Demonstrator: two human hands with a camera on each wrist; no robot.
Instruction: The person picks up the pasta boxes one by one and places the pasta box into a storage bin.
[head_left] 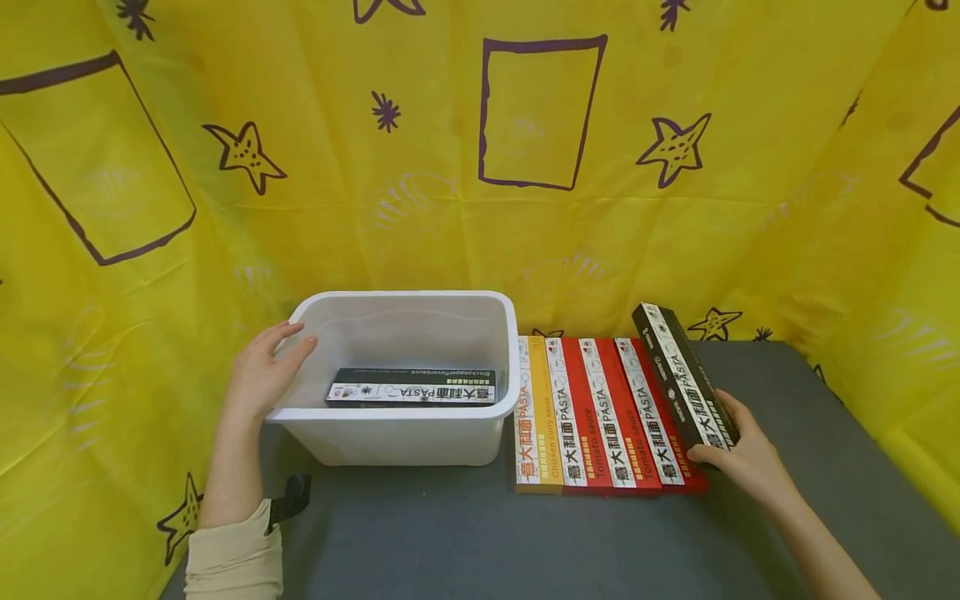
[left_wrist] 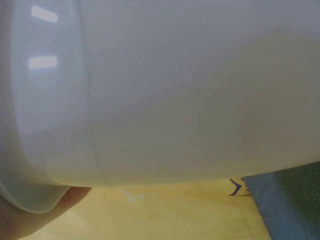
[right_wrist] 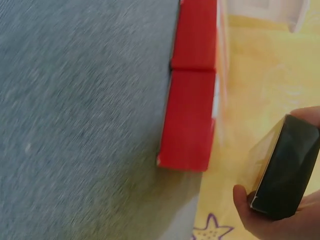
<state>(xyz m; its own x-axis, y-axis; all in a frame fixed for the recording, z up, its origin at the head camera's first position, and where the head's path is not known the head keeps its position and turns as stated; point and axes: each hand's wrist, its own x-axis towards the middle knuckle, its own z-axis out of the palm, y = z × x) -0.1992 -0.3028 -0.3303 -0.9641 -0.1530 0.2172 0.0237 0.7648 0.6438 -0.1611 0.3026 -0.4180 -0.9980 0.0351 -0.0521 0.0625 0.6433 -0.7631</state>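
My right hand (head_left: 750, 458) grips the lower end of a black pasta box (head_left: 681, 375), thumb on one side and fingers on the other. The box is tilted and raised beside the rightmost red pasta box (head_left: 652, 408); its dark end (right_wrist: 287, 170) faces the right wrist view. At the left rim of a white plastic bin (head_left: 397, 433) rests my left hand (head_left: 266, 371), fingers loosely extended and thumb apart. The left wrist view is mostly filled by the bin's outer wall (left_wrist: 175, 100). Inside the bin lies another black pasta box (head_left: 412, 387).
Right of the bin, several pasta boxes stand side by side: a yellow chicken curry box (head_left: 551, 417) nearest the bin, then red tomato sauce boxes (head_left: 588, 417). Everything stands on a dark grey table (head_left: 450, 542). A yellow patterned cloth (head_left: 420, 167) hangs behind and at the sides.
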